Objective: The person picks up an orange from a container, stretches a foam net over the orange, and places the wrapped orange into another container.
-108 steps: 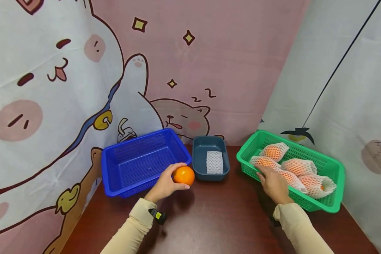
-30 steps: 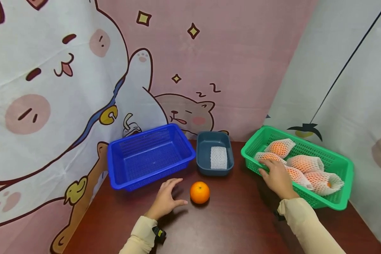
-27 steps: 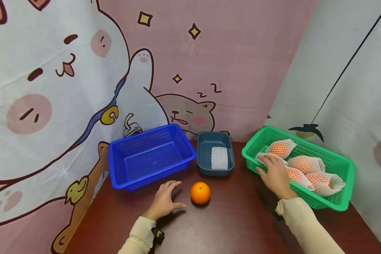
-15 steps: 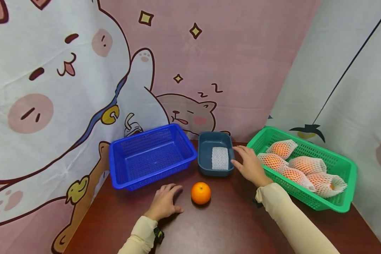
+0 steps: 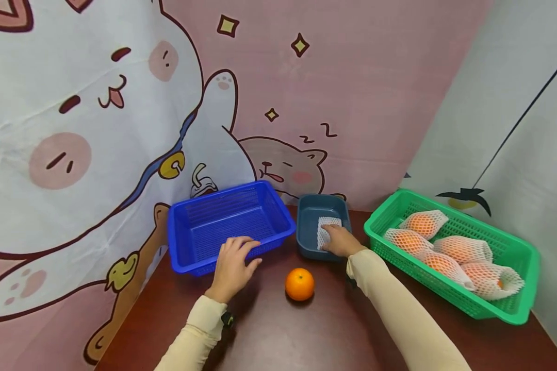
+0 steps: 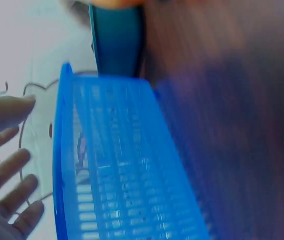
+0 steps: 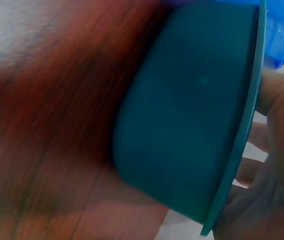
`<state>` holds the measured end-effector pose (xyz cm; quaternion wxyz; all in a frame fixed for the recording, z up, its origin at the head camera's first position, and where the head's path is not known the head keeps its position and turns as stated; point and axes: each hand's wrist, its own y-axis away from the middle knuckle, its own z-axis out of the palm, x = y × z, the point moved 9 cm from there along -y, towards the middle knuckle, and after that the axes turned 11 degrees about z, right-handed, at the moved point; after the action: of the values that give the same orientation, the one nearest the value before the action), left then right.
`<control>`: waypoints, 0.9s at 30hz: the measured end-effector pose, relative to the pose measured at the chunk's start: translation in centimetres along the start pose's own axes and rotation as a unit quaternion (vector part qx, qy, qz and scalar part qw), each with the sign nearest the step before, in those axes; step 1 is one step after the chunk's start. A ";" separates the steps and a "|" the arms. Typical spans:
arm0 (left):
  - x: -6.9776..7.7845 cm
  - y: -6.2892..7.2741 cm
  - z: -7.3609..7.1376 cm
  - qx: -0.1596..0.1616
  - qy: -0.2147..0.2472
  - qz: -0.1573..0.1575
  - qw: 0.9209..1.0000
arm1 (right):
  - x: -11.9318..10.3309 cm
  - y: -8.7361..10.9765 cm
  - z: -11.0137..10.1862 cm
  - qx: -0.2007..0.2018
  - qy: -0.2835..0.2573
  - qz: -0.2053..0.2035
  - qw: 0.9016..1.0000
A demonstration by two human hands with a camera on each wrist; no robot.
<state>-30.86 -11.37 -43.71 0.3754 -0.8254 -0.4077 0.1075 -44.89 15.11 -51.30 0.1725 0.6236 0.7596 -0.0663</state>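
Observation:
My left hand hovers at the near rim of the blue basket, fingers spread and holding nothing. In the left wrist view its fingers stand beside the basket wall. A bare orange rests on the table between my two arms. My right hand reaches over the rim of the small dark teal bin, with its fingertips at the white foam net sleeve inside. A gap shows between finger and thumb. In the right wrist view the bin wall hides the sleeve.
A green basket at the right holds several oranges in foam nets. The teal bin stands between the blue and green baskets. A printed cloth hangs close behind them. The tabletop is dark reddish wood.
My left hand let go of the orange, drew back, then rose towards the blue basket. My right hand left the netted oranges and moved left into the teal bin.

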 end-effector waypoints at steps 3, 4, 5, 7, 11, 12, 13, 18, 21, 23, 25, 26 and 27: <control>-1.5 -0.3 0.1 -0.029 -0.018 -0.027 0.999 | -0.2 -0.5 0.8 -0.030 0.017 0.002 0.999; -2.0 -0.2 0.3 -0.038 -0.021 -0.035 0.998 | -0.2 -0.7 1.0 -0.038 0.022 0.003 0.999; -2.4 -0.1 0.4 -0.045 -0.024 -0.041 0.998 | -0.2 -0.8 1.2 -0.046 0.023 0.007 0.999; -2.9 0.2 0.7 -0.053 -0.026 -0.051 0.997 | 0.0 -1.1 1.6 -0.057 0.035 0.015 0.998; -3.4 0.7 1.0 -0.052 -0.028 -0.061 0.996 | 0.8 -1.5 2.1 -0.061 0.058 0.042 0.996; -3.4 0.7 1.0 -0.050 -0.027 -0.063 0.996 | 1.0 -1.6 2.2 -0.062 0.061 0.052 0.995; -3.4 0.8 1.0 -0.047 -0.026 -0.064 0.996 | 1.2 -1.6 2.3 -0.063 0.062 0.062 0.994; -3.4 0.7 0.7 -0.033 -0.024 -0.065 0.997 | 1.6 -1.9 2.3 -0.051 0.062 0.092 0.993; -3.5 0.7 0.8 -0.030 -0.024 -0.066 0.997 | 1.6 -2.0 1.9 -0.024 0.066 0.098 0.993; -3.6 0.7 0.8 -0.030 -0.024 -0.067 0.997 | 1.6 -2.0 1.5 -0.005 0.070 0.098 0.993; -3.7 0.7 0.9 -0.030 -0.025 -0.069 0.997 | 1.5 -2.1 1.2 0.013 0.068 0.093 0.993; -3.8 0.7 0.9 -0.030 -0.026 -0.070 0.997 | 1.5 -2.2 1.0 0.021 0.065 0.089 0.994; -3.8 0.7 0.8 -0.029 -0.027 -0.069 0.997 | 1.5 -2.3 0.9 0.029 0.063 0.084 0.994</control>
<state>-33.31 -14.11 -45.26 0.3471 -0.8024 -0.4768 0.0915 -47.16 15.74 -52.86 0.1111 0.6930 0.7114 -0.0346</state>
